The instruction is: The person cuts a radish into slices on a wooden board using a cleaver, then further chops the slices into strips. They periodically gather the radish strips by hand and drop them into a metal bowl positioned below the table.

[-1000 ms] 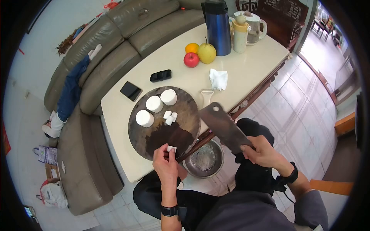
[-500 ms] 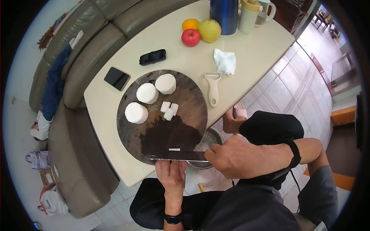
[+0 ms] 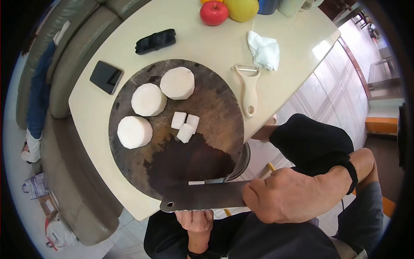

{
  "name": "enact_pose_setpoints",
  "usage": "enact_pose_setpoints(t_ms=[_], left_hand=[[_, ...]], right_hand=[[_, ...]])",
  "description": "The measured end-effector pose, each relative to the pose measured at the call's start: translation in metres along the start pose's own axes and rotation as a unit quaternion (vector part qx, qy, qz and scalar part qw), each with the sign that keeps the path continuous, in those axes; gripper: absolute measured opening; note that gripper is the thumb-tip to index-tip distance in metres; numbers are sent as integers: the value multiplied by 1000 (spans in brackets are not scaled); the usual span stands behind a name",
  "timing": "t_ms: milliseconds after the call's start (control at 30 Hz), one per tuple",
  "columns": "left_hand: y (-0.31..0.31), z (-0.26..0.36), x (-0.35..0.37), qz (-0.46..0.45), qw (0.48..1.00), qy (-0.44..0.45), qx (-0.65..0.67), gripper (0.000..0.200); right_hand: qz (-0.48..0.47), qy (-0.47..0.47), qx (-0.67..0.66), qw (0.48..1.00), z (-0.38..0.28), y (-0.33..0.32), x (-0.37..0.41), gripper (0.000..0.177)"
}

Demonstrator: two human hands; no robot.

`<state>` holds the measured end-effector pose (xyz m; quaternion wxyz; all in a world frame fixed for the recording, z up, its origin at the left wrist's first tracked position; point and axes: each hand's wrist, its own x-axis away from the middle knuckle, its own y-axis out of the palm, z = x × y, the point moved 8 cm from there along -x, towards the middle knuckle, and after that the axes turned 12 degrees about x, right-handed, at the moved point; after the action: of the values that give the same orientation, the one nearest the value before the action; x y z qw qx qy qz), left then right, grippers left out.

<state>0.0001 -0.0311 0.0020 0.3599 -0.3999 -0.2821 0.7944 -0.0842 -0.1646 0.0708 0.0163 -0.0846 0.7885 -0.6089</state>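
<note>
My right hand (image 3: 282,194) is closed round the handle of a cleaver (image 3: 207,196). The blade's broad dark face shows, level across the near edge of a round wooden chopping board (image 3: 228,103). Just below the blade is my left hand (image 3: 196,221), fingers curled and close together; their tips and anything in them are hidden by the blade. A thin white strip (image 3: 196,182) lies at the blade's far side. Three small white cubes (image 3: 179,120) sit mid-board, and three thick peeled white rounds (image 3: 148,99), like radish, stand at its left and back.
Left of the board lie a phone (image 3: 106,77) and a black object (image 3: 155,41). A peeler (image 3: 249,93) and a white cloth (image 3: 264,51) are on the right. An apple (image 3: 214,13) and a yellow-green fruit (image 3: 243,8) stand behind. Below the table's edge is a metal basin (image 3: 242,162).
My view has moved closer to the board. The cleaver's blade has gone from nearly edge-on to showing its broad face, and now hides more of my left fingers.
</note>
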Motion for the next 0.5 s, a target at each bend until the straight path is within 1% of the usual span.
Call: enact_pose_setpoints(t_ms=[100,233,300,400,467,500], left_hand=[[1,-4,4,-9,1000,-4,-2,24],[0,-7,13,3,1000,-12,-5,23],[-1,-10,15,3,999,-25,34,22],[-1,-9,14,3,999,-23,32,23],[-1,-8,6,6,999,-17,31,23],[-2,-7,3,10,999,-8,29,22]], right_hand=[[-22,-19,-9,1000,0,6,-7,18],[7,-35,18,999,-5,7,-17,18],[14,-36,17,999,-6,9,-23,18],[6,-30,-17,999,-6,12,-32,18],[25,7,-25,999,-1,12,-37,17],[24,6,-26,999,-2,13,-40,17]])
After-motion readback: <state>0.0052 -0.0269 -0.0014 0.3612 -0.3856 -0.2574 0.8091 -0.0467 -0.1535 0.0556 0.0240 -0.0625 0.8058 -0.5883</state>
